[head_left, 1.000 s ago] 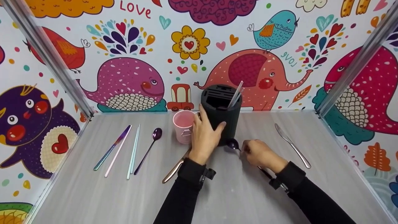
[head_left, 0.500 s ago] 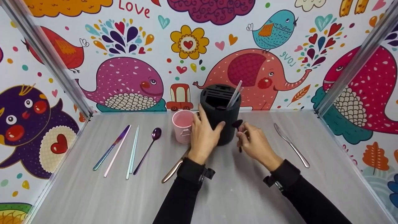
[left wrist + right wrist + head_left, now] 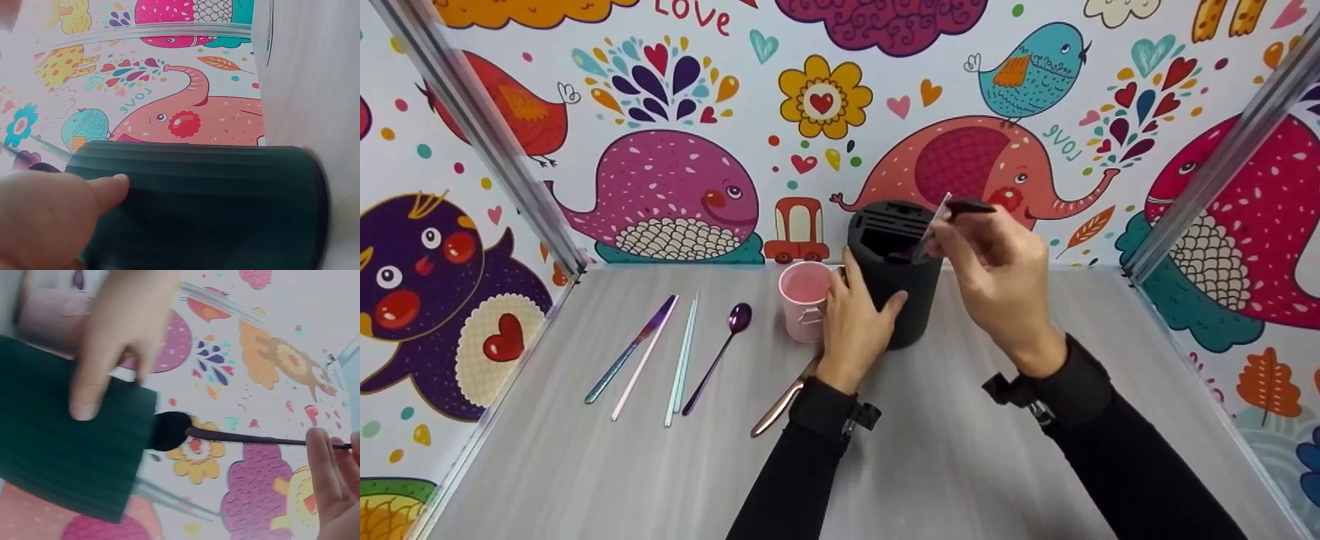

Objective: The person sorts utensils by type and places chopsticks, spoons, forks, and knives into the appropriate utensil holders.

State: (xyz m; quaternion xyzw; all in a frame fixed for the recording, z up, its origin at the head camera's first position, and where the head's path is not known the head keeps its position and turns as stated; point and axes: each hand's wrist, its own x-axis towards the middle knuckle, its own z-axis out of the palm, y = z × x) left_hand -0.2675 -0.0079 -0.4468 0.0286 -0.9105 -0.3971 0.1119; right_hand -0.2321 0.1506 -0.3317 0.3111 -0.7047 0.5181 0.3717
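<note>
My left hand (image 3: 855, 322) holds the dark utensil holder (image 3: 913, 311) from its left side, thumb across the front. This thumb shows on the ribbed wall of the holder (image 3: 225, 191) in the left wrist view. Fingertips of my right hand (image 3: 1001, 281) pinch the thin handle of a dark purple spoon (image 3: 242, 437), above the holder's right side. The spoon points bowl-down, its bowl at the holder's top opening and partly hidden by the rim. Clear sticks (image 3: 936, 225) stand in the opening beside my right fingers.
A pink cup (image 3: 802, 300) stands against the left hand. A copper-coloured knife (image 3: 776, 409) lies below it. Further left lie a purple spoon (image 3: 739, 319), pale blue sticks (image 3: 682, 360), a pink stick (image 3: 641, 367) and a rainbow knife (image 3: 622, 364). Patterned walls surround the table.
My right hand has lifted the purple spoon off the table, turned it bowl-down and brought it up to the holder's opening. The left hand stays on the holder.
</note>
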